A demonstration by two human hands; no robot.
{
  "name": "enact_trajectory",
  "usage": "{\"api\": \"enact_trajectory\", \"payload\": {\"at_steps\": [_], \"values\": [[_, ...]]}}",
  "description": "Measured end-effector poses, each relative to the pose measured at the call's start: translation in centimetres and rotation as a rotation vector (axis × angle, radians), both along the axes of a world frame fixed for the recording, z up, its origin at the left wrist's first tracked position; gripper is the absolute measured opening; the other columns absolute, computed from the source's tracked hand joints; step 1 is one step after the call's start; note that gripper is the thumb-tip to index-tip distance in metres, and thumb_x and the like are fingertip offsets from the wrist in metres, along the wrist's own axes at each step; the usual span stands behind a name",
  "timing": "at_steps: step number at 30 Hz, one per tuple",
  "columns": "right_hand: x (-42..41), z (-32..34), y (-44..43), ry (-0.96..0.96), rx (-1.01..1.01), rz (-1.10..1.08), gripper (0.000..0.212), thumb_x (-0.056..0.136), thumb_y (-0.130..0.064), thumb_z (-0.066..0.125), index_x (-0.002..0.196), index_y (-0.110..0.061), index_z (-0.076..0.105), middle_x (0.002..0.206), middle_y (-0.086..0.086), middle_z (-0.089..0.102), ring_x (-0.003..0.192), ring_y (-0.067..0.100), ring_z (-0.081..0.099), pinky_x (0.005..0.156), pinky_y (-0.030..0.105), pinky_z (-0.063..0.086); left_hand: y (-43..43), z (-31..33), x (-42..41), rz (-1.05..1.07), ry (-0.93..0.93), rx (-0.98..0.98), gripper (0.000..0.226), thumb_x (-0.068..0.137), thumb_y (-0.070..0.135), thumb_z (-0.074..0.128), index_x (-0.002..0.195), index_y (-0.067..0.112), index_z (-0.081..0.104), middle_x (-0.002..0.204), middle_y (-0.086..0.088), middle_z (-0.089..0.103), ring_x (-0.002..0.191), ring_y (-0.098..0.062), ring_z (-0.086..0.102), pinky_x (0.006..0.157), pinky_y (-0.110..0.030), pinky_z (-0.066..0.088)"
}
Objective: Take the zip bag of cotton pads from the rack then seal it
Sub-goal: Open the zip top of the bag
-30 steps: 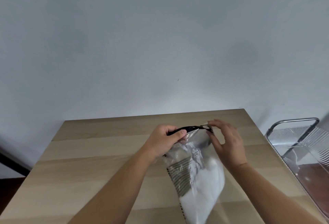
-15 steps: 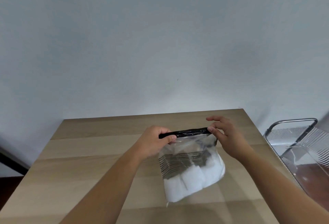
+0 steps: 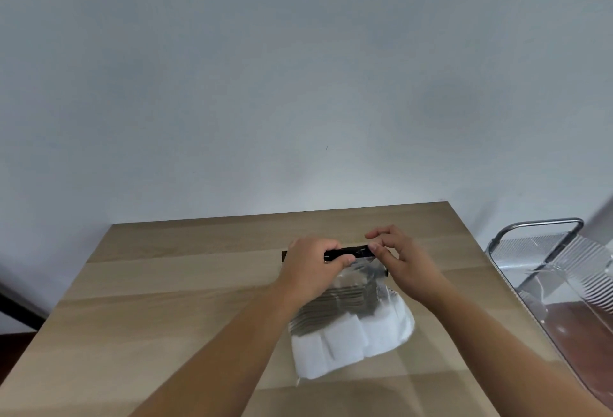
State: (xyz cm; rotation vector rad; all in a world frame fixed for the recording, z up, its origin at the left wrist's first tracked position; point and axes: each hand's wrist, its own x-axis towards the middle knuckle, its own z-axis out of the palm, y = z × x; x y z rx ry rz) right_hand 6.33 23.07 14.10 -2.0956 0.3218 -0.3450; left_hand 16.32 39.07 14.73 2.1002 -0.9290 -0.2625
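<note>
A clear zip bag (image 3: 351, 327) with white cotton pads inside and a black zip strip (image 3: 348, 253) along its top lies on the wooden table (image 3: 172, 300). My left hand (image 3: 311, 267) pinches the left part of the strip between thumb and fingers. On the right part of the strip, my right hand (image 3: 403, 259) pinches with thumb and forefinger, other fingers raised. The two hands sit close together on the strip. The rack (image 3: 544, 227), a metal frame with clear ribbed walls, stands to the right of the table.
A pale wall rises directly behind the table's far edge. The table's right edge runs close to the rack. A dark floor strip shows at the far left.
The bag has come down from hanging to lying flatter on the table. My hands have moved closer together along the black strip.
</note>
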Motion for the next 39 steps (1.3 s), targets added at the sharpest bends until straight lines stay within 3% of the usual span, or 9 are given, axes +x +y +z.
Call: {"api": "enact_trajectory", "payload": {"at_steps": [4,8,14,20,24,26,30,36,39], "values": [[-0.9,-0.4,-0.2,-0.028,-0.158,0.053,0.018,0.077,-0.008,0.064,0.091,-0.018,0.065,0.104,-0.009,0.061,0.101,0.004,0.054,0.087,0.014,0.039,0.4,0.0,0.1,-0.014,0.229,-0.050,0.017,0.080,0.032,0.067,0.063,0.034,0.066,0.041,0.018,0.051,0.039,0.001,0.039,0.042,-0.018,0.033],[-1.0,-1.0,-0.1,-0.147,-0.337,-0.089,0.020,0.077,-0.002,0.066,0.091,-0.016,0.065,0.093,-0.002,0.066,0.091,0.018,0.060,0.081,0.029,0.047,0.7,0.6,0.2,-0.049,0.280,-0.045,0.017,0.079,0.035,0.067,0.062,0.034,0.068,0.044,0.019,0.054,0.042,0.002,0.042,0.044,-0.012,0.033],[-2.0,-1.7,-1.3,-0.309,-0.274,-0.222,0.034,0.070,0.006,0.072,0.090,-0.021,0.068,0.100,-0.011,0.066,0.097,0.000,0.059,0.087,0.003,0.038,2.2,1.4,1.0,0.000,0.313,-0.100,0.025,0.082,0.030,0.067,0.058,0.034,0.068,0.049,0.020,0.060,0.048,0.004,0.047,0.048,-0.012,0.034],[-1.6,-0.9,-1.3,-0.255,-0.205,-0.211,0.018,0.076,-0.007,0.073,0.081,-0.024,0.074,0.108,-0.024,0.058,0.103,0.011,0.057,0.084,0.004,0.037,3.2,1.0,1.4,0.025,0.288,-0.067,0.023,0.082,0.027,0.067,0.059,0.030,0.066,0.061,0.007,0.061,0.058,-0.005,0.049,0.057,-0.022,0.035],[-1.3,0.1,-1.5,-0.103,-0.100,-0.116,0.021,0.083,-0.016,0.066,0.068,-0.030,0.069,0.117,-0.013,0.056,0.110,0.010,0.052,0.088,0.019,0.036,3.6,0.8,1.8,-0.002,0.260,-0.041,0.019,0.081,0.028,0.069,0.062,0.028,0.066,0.062,0.004,0.059,0.060,-0.007,0.047,0.056,-0.022,0.033],[-1.2,0.3,-1.5,-0.057,-0.004,-0.063,0.027,0.089,-0.016,0.059,0.064,-0.020,0.068,0.120,-0.007,0.054,0.108,0.008,0.054,0.084,0.015,0.038,3.7,0.6,2.0,-0.015,0.232,-0.031,0.015,0.080,0.030,0.070,0.066,0.025,0.068,0.063,0.003,0.060,0.061,-0.007,0.047,0.056,-0.022,0.033],[-0.9,0.3,-1.1,-0.034,0.063,-0.046,0.030,0.093,-0.016,0.051,0.070,-0.005,0.068,0.120,-0.004,0.053,0.103,0.006,0.056,0.078,0.012,0.042,3.8,-0.1,2.1,-0.007,0.209,-0.018,0.012,0.079,0.034,0.070,0.068,0.028,0.070,0.064,0.008,0.063,0.062,-0.004,0.051,0.060,-0.024,0.036],[-0.6,0.1,-0.4,-0.034,0.042,-0.040,0.024,0.092,-0.020,0.054,0.077,-0.018,0.072,0.117,-0.011,0.053,0.106,0.001,0.052,0.081,0.016,0.038,1.4,0.0,0.3,-0.045,0.180,-0.047,0.016,0.071,0.043,0.069,0.079,0.029,0.070,0.064,0.009,0.065,0.056,-0.005,0.052,0.058,-0.026,0.041],[-0.6,-0.2,0.0,-0.043,0.035,-0.017,0.018,0.091,-0.020,0.056,0.083,-0.021,0.072,0.117,-0.011,0.053,0.109,0.002,0.051,0.084,0.016,0.037,0.3,0.0,-0.8,-0.036,0.086,-0.047,0.018,0.076,0.040,0.066,0.066,0.025,0.065,0.054,0.010,0.056,0.049,-0.007,0.045,0.052,-0.028,0.036]]}}
